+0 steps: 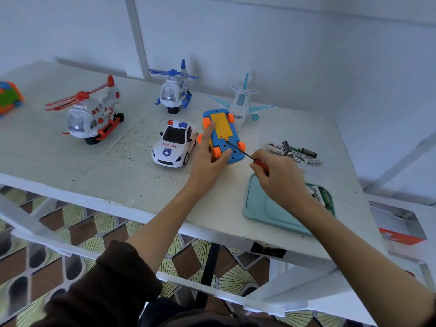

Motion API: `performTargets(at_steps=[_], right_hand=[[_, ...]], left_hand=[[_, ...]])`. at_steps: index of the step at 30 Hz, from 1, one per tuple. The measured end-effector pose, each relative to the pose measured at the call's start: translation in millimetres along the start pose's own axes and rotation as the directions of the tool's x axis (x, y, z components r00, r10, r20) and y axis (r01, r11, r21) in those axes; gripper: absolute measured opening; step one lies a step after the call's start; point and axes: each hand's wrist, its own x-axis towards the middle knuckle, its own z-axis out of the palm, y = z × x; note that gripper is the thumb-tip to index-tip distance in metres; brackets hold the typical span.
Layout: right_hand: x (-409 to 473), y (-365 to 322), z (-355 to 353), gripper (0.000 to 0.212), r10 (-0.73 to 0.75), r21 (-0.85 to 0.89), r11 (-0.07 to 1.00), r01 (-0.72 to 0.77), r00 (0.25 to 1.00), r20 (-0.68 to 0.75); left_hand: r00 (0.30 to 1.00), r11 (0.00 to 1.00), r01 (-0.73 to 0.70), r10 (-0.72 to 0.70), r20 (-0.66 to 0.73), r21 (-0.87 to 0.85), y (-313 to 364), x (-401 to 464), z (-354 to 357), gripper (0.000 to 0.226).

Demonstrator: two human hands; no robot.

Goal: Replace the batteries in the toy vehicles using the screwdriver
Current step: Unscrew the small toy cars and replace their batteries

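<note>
Left hand (207, 159) steadies an upturned blue car (223, 135) on the bench (118, 175), index finger along its left side, thumb at the near end. Its long axis runs away from the person, tilted slightly left; yellow battery cover up, four orange wheels. Left of the car stand a police car (174, 145) and two helicopters, behind it one plane (243, 105). Right hand (280, 178) grips the red-handled screwdriver (247, 154), tip at the cover's near edge. Right of the car lie loose batteries (295, 152); a teal tray (257, 204) sits nearer.
</note>
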Motion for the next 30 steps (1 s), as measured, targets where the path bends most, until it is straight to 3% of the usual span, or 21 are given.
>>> performTargets(at_steps=[5,10,21,25,30], right_hand=[[-1,-1,7,0.010,-0.009,0.017,1.000,0.009,0.998,-0.057],[0,1,11,0.023,-0.013,0.000,1.000,0.013,0.998,-0.060],[2,3,16,0.022,-0.041,0.013,0.999,0.042,0.996,-0.075],[3,3,14,0.018,-0.024,0.118,0.993,0.031,0.998,-0.062],[4,8,2,0.009,0.103,0.326,0.941,-0.093,0.995,-0.014]], left_hand=[[1.000,1.000,0.003,-0.002,-0.013,0.022,2,4,0,0.064],[0.999,0.998,0.019,-0.017,-0.032,0.059,4,4,1,0.063],[0.994,0.993,0.108,-0.109,-0.030,-0.045,9,2,6,0.064],[0.991,0.987,0.135,-0.136,-0.014,-0.085,10,4,4,0.066],[0.989,0.984,0.148,-0.148,0.000,-0.100,12,6,2,0.066]])
